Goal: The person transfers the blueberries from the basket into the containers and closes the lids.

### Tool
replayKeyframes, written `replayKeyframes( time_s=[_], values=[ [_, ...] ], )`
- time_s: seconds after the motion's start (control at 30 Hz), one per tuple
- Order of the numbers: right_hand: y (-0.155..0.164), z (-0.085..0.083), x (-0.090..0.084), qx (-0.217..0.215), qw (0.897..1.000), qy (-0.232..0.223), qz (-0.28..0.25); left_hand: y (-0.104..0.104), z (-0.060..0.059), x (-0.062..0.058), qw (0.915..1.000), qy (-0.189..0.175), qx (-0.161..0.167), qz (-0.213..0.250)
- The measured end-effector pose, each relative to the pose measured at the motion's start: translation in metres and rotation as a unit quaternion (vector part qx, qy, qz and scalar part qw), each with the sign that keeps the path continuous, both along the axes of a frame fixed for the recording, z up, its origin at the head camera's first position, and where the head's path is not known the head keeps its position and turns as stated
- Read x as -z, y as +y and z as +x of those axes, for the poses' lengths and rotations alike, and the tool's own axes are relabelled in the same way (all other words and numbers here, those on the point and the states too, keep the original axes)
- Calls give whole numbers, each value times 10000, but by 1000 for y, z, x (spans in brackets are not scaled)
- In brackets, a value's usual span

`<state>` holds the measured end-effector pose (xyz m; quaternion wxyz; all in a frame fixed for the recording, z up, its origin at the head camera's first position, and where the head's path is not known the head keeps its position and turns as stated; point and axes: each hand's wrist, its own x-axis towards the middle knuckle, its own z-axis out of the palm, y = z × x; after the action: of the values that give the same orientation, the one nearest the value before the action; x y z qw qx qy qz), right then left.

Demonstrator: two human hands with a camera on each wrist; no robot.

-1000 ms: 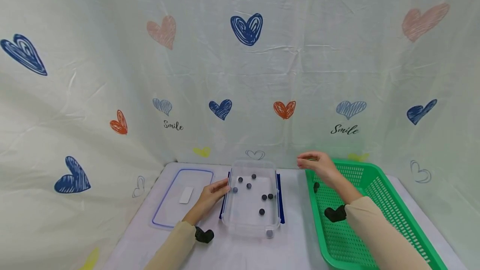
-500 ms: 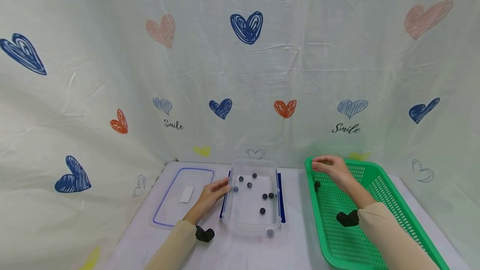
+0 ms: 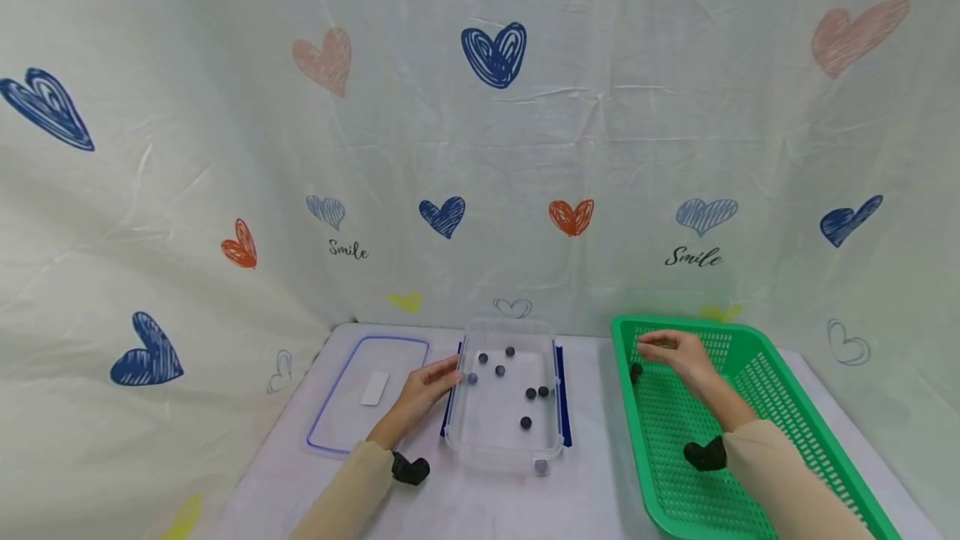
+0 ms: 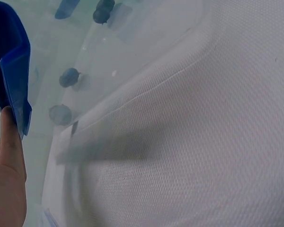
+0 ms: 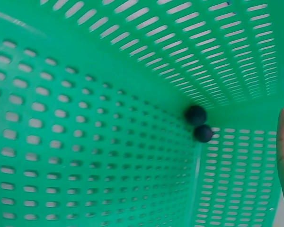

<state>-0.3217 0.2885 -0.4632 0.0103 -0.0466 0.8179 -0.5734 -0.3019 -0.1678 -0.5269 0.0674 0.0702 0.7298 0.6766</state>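
Observation:
My left hand (image 3: pixel 422 397) rests against the left side of a clear plastic box (image 3: pixel 491 436), its fingers mostly straight. In the left wrist view a fingertip touches the blue latch (image 4: pixel 15 71). Several small dark round berries, like blueberries, lie spread in the box, one berry (image 3: pixel 526 422) near its front. My right hand (image 3: pixel 681 358) hangs over the far left part of a green basket (image 3: pixel 651 490), fingers loosely extended; nothing shows between them. Two dark berries (image 5: pixel 199 120) sit close together in a basket corner.
A clear lid with a blue rim (image 3: pixel 324 449) lies on the white table left of the box, with a white rectangle (image 3: pixel 374 388) on it. A heart-printed curtain (image 3: pixel 525 148) hangs behind the table.
My right hand has moved right and down from beside the basket's far left edge to over its inside. The left hand and the box have stayed in place.

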Motion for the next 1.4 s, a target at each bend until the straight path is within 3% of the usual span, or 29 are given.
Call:
replayKeyframes(
  time_s=[0.47,0.77,1.4],
  values=[
    [2,3,29,311,9989,-87,344,-1,1,4,10000,-21,-25,22],
    [1,1,44,322,9970,113,688,-1,2,4,9999,-49,-40,87],
    [-3,-2,56,495,9924,333,1074,0,-2,4,9998,0,-55,168]
  ],
)
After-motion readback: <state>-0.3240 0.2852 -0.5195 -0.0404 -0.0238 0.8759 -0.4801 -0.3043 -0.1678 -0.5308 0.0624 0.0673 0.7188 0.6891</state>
